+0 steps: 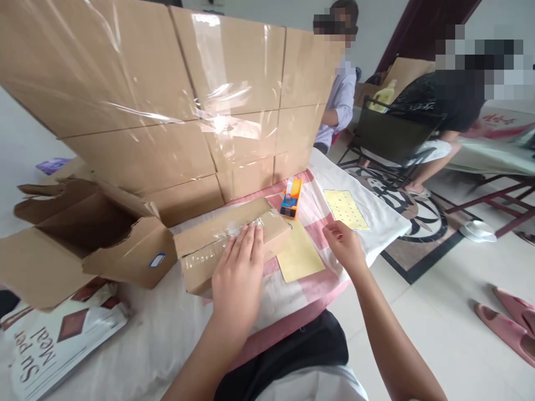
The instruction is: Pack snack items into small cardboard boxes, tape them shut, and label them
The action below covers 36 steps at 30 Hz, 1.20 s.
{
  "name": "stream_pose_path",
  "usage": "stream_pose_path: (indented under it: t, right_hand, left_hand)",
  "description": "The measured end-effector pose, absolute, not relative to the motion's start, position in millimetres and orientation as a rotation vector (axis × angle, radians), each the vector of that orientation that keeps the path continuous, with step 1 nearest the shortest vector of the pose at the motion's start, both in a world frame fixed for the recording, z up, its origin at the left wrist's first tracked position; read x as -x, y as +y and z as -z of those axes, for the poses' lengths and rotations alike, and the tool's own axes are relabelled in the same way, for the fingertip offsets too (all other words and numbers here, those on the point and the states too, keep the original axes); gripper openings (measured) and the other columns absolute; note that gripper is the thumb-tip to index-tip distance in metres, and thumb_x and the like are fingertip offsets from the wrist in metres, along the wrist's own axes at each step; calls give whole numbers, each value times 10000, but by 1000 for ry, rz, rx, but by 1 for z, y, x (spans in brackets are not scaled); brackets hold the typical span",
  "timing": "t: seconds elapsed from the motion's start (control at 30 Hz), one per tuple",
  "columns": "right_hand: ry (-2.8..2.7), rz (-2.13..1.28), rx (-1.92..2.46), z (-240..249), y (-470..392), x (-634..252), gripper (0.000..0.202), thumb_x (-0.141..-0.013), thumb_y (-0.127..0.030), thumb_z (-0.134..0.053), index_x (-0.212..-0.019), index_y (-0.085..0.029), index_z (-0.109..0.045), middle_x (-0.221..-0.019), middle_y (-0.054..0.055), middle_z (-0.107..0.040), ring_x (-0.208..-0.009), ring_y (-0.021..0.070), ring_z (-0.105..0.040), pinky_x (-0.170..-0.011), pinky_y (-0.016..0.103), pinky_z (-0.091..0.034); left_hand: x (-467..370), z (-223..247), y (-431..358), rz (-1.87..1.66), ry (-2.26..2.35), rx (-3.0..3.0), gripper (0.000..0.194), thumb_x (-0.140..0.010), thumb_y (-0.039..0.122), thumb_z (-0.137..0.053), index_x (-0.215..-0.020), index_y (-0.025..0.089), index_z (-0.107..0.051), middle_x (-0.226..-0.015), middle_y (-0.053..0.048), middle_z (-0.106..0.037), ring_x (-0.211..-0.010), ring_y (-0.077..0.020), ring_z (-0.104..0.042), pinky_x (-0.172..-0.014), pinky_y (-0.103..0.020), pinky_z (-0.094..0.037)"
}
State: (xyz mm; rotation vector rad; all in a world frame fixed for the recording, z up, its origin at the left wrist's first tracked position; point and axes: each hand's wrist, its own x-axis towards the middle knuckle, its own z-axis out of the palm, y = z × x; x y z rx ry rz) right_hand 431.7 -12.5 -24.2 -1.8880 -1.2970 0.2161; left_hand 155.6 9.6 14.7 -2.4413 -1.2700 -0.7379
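Bag (90, 328) reads "Super Meal"; left hand (240, 264) flat on carton (198, 262), right hand (343, 242) curled closed.

Ahead of you rises a wall of cardboard cartons (242, 72) under shiny clear film. On your left, an open cardboard box (129, 245) stands near a "Super Meal" bag (71, 340). Beyond the wall you see a person in a pale shirt (340, 103); farther right, another in black (438, 103) sits on a dark chair (390, 136). Pink slippers (507, 326) lie on the floor (443, 328) to your right.
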Motion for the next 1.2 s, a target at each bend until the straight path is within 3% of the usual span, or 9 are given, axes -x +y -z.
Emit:
stream_pose_path:
  t: [0.27, 0.43, 0.5, 0.57, 0.63, 0.77, 0.9, 1.1, 1.2]
  right_hand:
    - [-1561, -320, 2031, 34, 7, -424, 242, -896, -305, -672, -1108, -188, -673, -1100, 111, -741, -986, 262, -685, -785, 363, -512]
    - [-1903, -301, 1982, 24, 50, -407, 262, -966, -152, -569, -1195, -178, -694, -1198, 146, -706, -1131, 287, -640, -831, 346, -460]
    - [-2048, -315, 1926, 19, 59, -409, 285, -969, -102, -533, -1172, -190, -712, -1205, 130, -708, -1100, 265, -655, -773, 316, -428]
    - [-2203, -334, 1838, 15, 64, -413, 300, -973, -83, -519, -1143, -216, -726, -1203, 90, -717, -1070, 231, -668, -732, 292, -391]
    - [-2331, -345, 1759, 13, 68, -416, 280, -983, -96, -522, -1111, -226, -735, -1166, 59, -731, -1040, 208, -674, -703, 282, -359]
    - [-2456, -320, 1730, 12, 77, -418, 232, -1008, -139, -509, -1038, -191, -733, -1077, 68, -731, -956, 199, -669, -640, 298, -287]
    - [-2494, -311, 1762, 15, 86, -417, 216, -1013, -140, -500, -983, -175, -711, -1041, 73, -722, -913, 187, -656, -626, 309, -265]
    - [-2459, -281, 1865, 21, 90, -413, 229, -1043, -162, -456, -1016, -163, -684, -1054, 78, -729, -914, 196, -667, -643, 322, -266]
    - [-2448, -292, 1910, 24, 89, -409, 253, -1070, -217, -447, -1002, -168, -685, -1052, 65, -732, -908, 188, -675, -649, 319, -284]
  left_hand:
    - [-134, -21, 6, 701, -1258, 2486, 522, -1041, 248, -474, -1547, 117, -465, -1554, -134, -539, -1414, -320, -558, -1220, -538, -350]
    - [-122, -31, -7, 786, -1359, 2367, 490, -996, 273, -589, -1464, 136, -546, -1494, -174, -599, -1466, -410, -478, -1230, -653, -278]
    - [-132, -27, -15, 1028, -1202, 2338, 405, -941, 211, -657, -1339, 145, -624, -1371, -176, -695, -1398, -384, -562, -1203, -591, -363]
    - [-152, -14, -19, 1246, -911, 2430, 295, -900, 140, -676, -1193, 169, -671, -1188, -127, -781, -1212, -295, -697, -1102, -446, -490]
    - [-179, 6, -15, 1174, -756, 2626, 257, -915, 170, -655, -1171, 155, -671, -1173, -119, -784, -1107, -252, -734, -979, -368, -551]
    - [-225, 49, 17, 522, -1014, 2903, 537, -964, 356, -595, -1398, 40, -569, -1513, -236, -568, -1291, -346, -638, -977, -446, -557]
    - [-240, 67, 47, 406, -1244, 2881, 592, -965, 356, -572, -1474, 59, -519, -1621, -248, -428, -1169, -349, -661, -925, -461, -551]
    - [-237, 75, 54, 525, -1221, 2830, 561, -926, 399, -624, -1345, 28, -619, -1437, -239, -628, -1069, -343, -622, -843, -441, -533]
    - [-236, 75, 51, 559, -1185, 2774, 529, -928, 391, -623, -1304, 20, -648, -1391, -233, -663, -1026, -326, -621, -797, -424, -529]
